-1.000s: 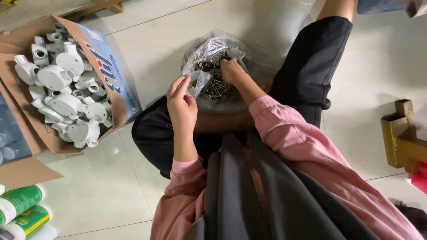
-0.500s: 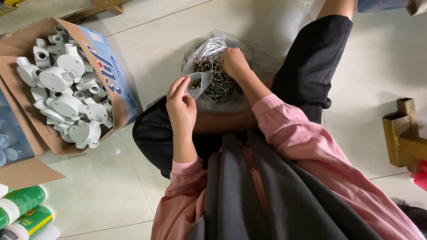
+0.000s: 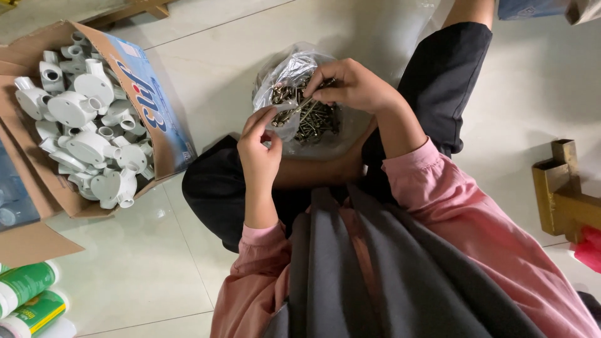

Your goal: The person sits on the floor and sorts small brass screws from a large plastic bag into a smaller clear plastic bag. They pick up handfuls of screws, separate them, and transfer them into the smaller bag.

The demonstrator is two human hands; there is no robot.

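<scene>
A clear plastic bag [image 3: 289, 75] full of brass-coloured screws [image 3: 316, 120] lies on the pale tiled floor between my knees. My right hand [image 3: 350, 84] hovers over the bag's mouth and pinches a few screws by their shafts. My left hand [image 3: 258, 150] sits at the near left edge of the bag, fingertips on the plastic rim, pulling it open. Both arms wear pink sleeves, and my black trousers frame the bag.
An open cardboard box [image 3: 156, 119] of white plastic conduit fittings [image 3: 87, 131] stands at the left. Green-and-white tubes [image 3: 28, 294] lie at the bottom left. A brass-coloured bracket [image 3: 563, 194] and a red scrap [image 3: 588, 250] sit at the right.
My right hand has lifted out of the bag with a few screws pinched in its fingers. My left hand has stayed on the bag's rim.
</scene>
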